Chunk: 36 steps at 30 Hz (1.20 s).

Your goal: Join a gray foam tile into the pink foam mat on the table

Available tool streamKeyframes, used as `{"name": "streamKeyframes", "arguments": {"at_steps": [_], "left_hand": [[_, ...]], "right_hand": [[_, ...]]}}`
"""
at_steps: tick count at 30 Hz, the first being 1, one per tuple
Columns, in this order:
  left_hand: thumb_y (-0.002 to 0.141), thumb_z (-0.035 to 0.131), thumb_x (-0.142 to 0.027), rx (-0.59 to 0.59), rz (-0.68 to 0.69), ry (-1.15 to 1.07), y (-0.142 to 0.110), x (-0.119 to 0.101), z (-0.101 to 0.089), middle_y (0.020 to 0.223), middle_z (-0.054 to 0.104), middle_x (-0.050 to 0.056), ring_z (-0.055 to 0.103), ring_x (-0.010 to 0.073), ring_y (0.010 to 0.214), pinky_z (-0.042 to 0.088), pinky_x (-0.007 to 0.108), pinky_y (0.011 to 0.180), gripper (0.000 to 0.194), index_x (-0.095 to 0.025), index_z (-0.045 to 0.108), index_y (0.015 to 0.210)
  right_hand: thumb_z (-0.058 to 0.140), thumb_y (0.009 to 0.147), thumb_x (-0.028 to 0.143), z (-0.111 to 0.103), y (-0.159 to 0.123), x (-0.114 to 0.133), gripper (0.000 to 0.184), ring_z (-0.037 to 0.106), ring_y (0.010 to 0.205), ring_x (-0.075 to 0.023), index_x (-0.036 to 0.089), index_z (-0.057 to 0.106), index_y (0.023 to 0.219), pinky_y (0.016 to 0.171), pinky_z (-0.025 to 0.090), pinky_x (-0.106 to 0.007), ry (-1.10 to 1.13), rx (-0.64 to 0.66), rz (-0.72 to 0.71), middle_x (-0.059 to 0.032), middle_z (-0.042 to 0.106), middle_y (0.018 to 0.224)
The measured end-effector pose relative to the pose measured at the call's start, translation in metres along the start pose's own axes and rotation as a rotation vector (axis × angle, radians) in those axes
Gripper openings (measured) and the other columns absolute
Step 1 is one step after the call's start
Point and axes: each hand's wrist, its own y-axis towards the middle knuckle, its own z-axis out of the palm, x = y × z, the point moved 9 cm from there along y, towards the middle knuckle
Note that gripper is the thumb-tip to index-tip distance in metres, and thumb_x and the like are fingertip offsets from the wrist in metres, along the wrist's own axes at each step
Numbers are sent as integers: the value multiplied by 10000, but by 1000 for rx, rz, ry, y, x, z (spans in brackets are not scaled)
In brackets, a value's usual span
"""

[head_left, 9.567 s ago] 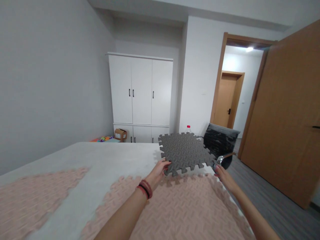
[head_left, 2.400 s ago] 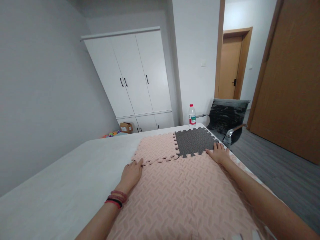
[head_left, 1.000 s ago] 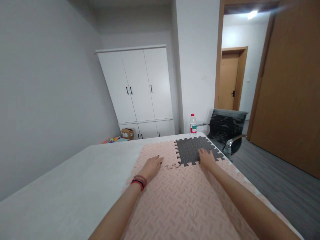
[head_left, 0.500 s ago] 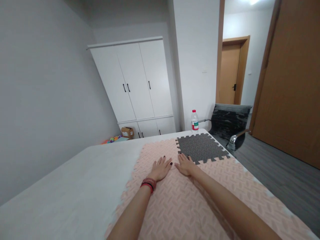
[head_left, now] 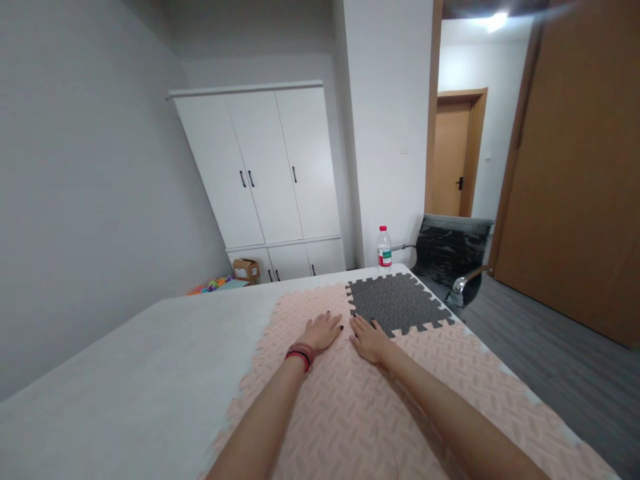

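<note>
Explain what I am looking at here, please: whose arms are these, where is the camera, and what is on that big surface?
The single view comes from a camera worn on a person's head, looking forward and down, so the two bare arms are that person's own. The left hand, with bands on its wrist, and the right hand both lie flat, palms down, side by side on pink foam mats. Neither holds anything. A grey foam mat is locked into the pink ones at the far corner. The mats cover part of a large white surface. Behind stand a bottle, a white wardrobe and a black chair.
</note>
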Motion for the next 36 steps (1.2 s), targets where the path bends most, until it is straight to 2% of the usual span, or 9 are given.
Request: {"name": "streamKeyframes", "arguments": {"at_steps": [3,6,10,15,20,26,31,36], "left_hand": [[894,482,-444,-66,16,-5,35,-8,-11,1384,444,105,428,282,1260,331,582,1053,487,-211,428,1319],[884,523,-400,-100,32,-6,72,-18,-9,1350,471,100,474,265,1208,401,538,1009,438,-201,472,1271],[881,529,-390,-126,34,2,111,-22,1,1401,415,102,419,284,1260,367,562,1033,461,-207,447,1296],[883,522,-401,-119,77,11,145,-12,7,1418,399,100,402,285,1276,338,568,1053,477,-214,431,1312],[883,524,-395,-165,99,47,160,-6,4,1374,442,99,443,274,1235,389,544,1017,455,-211,449,1292],[875,538,-396,-246,26,125,167,-12,-3,1334,474,99,476,269,1196,424,531,981,437,-195,477,1258],[874,533,-415,-329,-4,173,178,-21,-7,1272,526,94,477,260,1194,376,534,1017,406,-172,522,1199],[880,511,-438,-296,-7,154,182,-18,-5,1352,468,99,409,277,1266,282,570,1075,454,-187,483,1257]], "right_hand": [[135,935,356,-6,-2,4,586,178,1403,-211,102,234,1454,1114,162,-507,-41,-51,78,-110,241,1512],[167,935,313,-8,0,7,572,211,1391,-263,52,265,1435,1090,208,-543,-97,-79,157,-164,278,1486],[224,932,291,-8,8,9,552,246,1373,-297,42,298,1420,1068,275,-537,-149,-84,167,-181,313,1465],[251,934,301,-7,13,2,555,274,1360,-307,39,284,1422,1066,288,-548,-118,-86,185,-178,311,1467],[252,938,295,-6,15,2,546,277,1356,-317,34,295,1416,1064,283,-566,-113,-115,162,-181,323,1462],[288,928,255,-5,19,6,531,314,1335,-334,21,312,1404,1030,332,-568,-208,-108,212,-204,338,1443],[318,894,145,3,22,11,482,370,1287,-380,-9,415,1339,976,351,-615,-331,-105,251,-252,404,1383],[362,838,84,4,24,11,480,404,1267,-354,16,479,1299,948,393,-581,-302,-161,205,-255,425,1364]]}}
